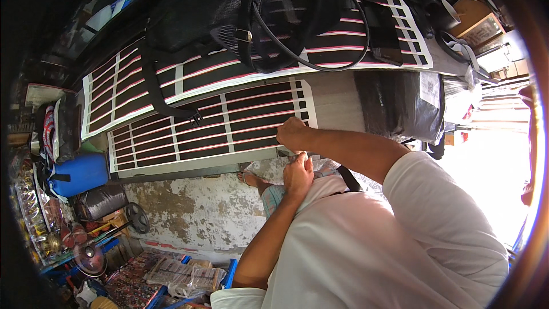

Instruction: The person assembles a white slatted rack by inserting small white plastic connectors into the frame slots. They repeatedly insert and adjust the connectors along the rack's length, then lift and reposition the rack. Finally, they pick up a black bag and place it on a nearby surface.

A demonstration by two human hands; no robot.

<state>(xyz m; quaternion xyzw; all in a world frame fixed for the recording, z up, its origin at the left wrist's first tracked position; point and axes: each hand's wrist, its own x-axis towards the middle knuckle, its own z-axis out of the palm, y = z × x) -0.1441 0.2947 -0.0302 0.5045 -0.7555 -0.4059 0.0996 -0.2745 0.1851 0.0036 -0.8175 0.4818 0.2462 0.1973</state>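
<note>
My right hand (293, 134) is closed, its knuckles up, over the front right part of the lower striped ledge (206, 123). Just below it, in front of my body, my left hand (298, 176) is curled with the thumb on top. Whatever is between the fingers of either hand is hidden or too small to make out. Beyond both hands, a black mesh bag (200, 14) lies on the upper striped shelf (269, 68). A strap with a black buckle (194, 116) hangs from it over the shelf's edge, and a thick black cord (366, 28) loops at its right.
A black plastic-wrapped bundle (400, 103) sits right of the lower ledge. At the left are a blue container (83, 174), a dark wrapped bundle (102, 201) and a fan (90, 258). Plastic-wrapped packs (186, 277) lie low at the left. Bright daylight enters from the right.
</note>
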